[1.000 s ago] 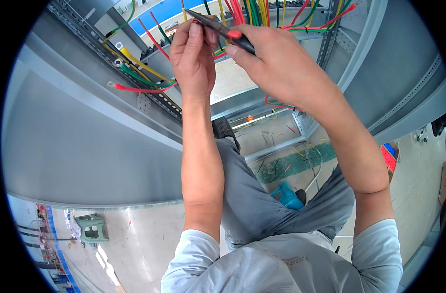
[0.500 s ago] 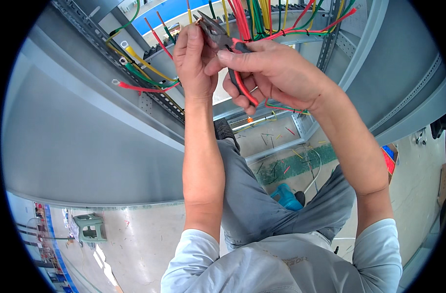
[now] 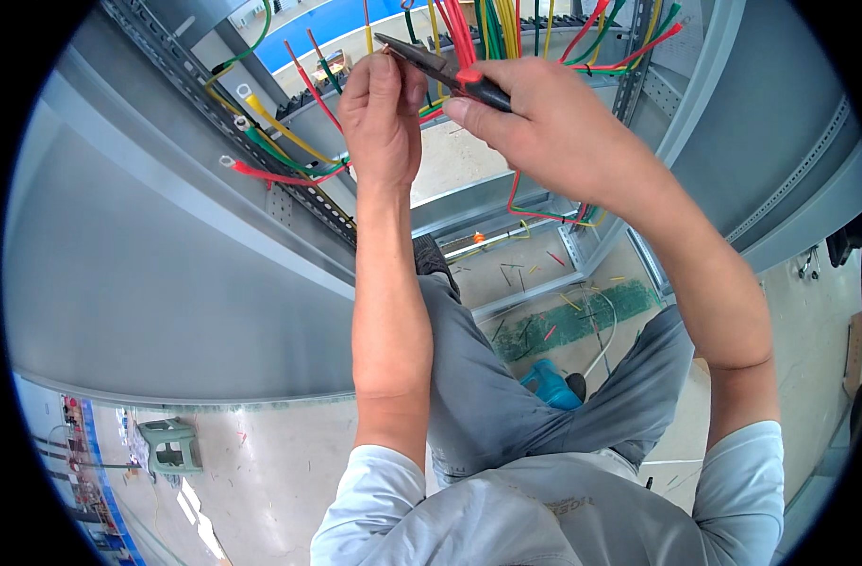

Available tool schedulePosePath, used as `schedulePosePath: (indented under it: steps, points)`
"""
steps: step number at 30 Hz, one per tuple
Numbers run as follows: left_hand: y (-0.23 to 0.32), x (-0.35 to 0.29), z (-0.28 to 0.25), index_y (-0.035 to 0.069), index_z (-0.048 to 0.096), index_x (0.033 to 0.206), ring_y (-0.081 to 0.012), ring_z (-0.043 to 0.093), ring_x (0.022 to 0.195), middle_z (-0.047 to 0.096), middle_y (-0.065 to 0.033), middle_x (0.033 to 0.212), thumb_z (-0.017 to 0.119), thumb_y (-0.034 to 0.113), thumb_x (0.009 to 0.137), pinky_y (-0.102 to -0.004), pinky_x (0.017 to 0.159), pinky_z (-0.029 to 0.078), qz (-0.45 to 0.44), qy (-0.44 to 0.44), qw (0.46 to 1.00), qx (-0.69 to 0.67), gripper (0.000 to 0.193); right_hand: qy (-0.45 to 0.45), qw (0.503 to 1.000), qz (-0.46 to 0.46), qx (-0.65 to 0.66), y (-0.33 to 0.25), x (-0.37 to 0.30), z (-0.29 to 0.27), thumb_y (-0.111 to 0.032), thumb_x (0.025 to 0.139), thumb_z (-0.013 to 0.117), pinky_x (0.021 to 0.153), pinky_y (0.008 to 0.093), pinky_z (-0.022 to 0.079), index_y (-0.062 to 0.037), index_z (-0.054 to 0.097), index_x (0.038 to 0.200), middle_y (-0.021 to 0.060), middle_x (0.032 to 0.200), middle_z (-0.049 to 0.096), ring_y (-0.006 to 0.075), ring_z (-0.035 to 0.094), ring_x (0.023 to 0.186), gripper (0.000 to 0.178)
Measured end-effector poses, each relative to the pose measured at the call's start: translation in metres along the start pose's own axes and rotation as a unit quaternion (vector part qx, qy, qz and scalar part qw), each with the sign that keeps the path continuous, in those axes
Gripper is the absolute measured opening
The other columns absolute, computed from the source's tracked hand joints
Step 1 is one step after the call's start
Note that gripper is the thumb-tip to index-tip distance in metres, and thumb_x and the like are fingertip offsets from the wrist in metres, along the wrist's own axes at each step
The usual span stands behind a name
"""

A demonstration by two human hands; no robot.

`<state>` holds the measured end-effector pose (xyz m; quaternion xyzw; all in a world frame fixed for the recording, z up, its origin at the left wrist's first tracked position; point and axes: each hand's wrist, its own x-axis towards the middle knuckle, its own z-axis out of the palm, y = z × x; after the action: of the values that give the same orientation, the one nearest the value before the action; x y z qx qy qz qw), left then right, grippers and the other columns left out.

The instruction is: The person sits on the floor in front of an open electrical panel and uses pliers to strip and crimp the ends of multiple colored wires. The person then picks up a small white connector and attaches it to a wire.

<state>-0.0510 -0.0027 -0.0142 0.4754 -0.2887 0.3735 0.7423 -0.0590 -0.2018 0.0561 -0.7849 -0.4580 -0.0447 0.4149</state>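
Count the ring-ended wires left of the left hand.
3: the yellow wire highest, the green wire just below it, the red wire lowest. Others may be hidden behind the left hand.

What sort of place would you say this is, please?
Probably an electrical cabinet assembly workshop: ring-terminal wires stick out within a grey metal cabinet, the right hand grips pliers, and wire offcuts lie on the floor.
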Motion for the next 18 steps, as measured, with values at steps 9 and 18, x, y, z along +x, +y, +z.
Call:
schedulePosePath:
  steps: [9,18]
  points:
    - [0.001,-0.008,0.000,0.001,0.066,0.105,-0.0104,0.052,0.076,0.060,-0.0020,0.083,0.059,0.030,0.104,-0.0259,0.068,0.044,-0.016,0.022,1.000,0.013,0.030,-0.121,0.942,0.147,0.278,-0.006,-0.005,0.005,-0.033,0.099,0.059,0.054,0.0303,0.054,0.0028,0.063,0.090,0.0060,0.070,0.061,0.0154,0.066,0.062,0.037]
    - [0.006,-0.013,0.004,-0.001,0.064,0.109,-0.0162,0.062,0.086,0.067,-0.0083,0.096,0.060,0.034,0.103,-0.0282,0.072,0.051,-0.022,0.056,0.998,0.002,0.035,-0.215,0.833,0.172,0.480,-0.011,-0.007,0.014,-0.034,0.101,0.061,0.045,0.0299,0.045,-0.0021,0.056,0.092,0.0058,0.068,0.056,0.0133,0.056,0.054,0.033]
